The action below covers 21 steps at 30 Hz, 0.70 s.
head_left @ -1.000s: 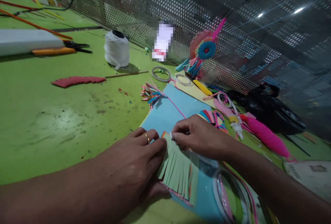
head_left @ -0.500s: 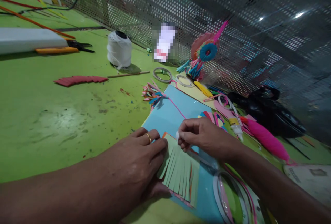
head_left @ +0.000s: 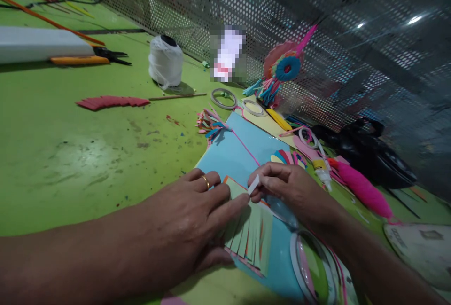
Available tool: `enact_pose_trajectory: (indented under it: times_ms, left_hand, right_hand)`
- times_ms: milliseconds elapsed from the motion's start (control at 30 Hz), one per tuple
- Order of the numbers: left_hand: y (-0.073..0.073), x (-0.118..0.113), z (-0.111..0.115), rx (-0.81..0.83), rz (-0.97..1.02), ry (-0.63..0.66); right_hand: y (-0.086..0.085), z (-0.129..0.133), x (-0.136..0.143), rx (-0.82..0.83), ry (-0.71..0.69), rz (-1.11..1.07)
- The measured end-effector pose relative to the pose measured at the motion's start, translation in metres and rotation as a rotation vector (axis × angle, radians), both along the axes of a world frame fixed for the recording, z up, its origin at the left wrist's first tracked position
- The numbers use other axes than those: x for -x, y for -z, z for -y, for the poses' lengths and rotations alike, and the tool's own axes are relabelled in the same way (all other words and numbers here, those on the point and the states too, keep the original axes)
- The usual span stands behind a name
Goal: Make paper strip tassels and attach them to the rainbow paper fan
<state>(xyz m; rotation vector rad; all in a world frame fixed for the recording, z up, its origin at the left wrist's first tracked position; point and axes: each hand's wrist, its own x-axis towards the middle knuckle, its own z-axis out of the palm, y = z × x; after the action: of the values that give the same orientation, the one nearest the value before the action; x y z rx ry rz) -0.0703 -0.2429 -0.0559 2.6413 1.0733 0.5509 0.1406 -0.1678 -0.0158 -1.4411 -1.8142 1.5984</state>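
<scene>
My left hand, with a gold ring, lies palm down over the left part of a fringed pale green paper. Its index finger reaches to a small white strip. Between the thumb and fingers of my right hand is that strip, pinched just above the paper's top edge. Orange and pink layers show at the edges of the fringed paper, which rests on a light blue sheet. A multicoloured paper tassel on a pink string lies at the sheet's far left edge.
White thread spool, red folded paper on a stick and pliers are on the green table. Tape rolls, a glue bottle, pink yarn and a black bag sit right. A paper ornament stands behind.
My left index finger has stretched rightward to the white strip. The strip shows more in my right hand, which has shifted slightly right. The camera view has moved a little.
</scene>
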Motion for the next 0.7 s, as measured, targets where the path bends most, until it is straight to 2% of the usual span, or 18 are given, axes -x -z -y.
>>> enact_pose_trajectory:
  times_ms: [167, 367, 700]
  left_hand:
    - [0.005, -0.002, -0.001, -0.03, -0.008, 0.002]
    - [0.002, -0.001, 0.0, -0.022, 0.002, -0.014]
    - [0.002, -0.002, 0.0, -0.04, 0.015, 0.024]
  right_hand:
    - [0.006, 0.004, -0.005, 0.007, 0.061, -0.059]
    - [0.013, 0.007, -0.013, 0.034, 0.125, -0.117]
    - [0.015, 0.012, -0.016, 0.084, 0.189, -0.144]
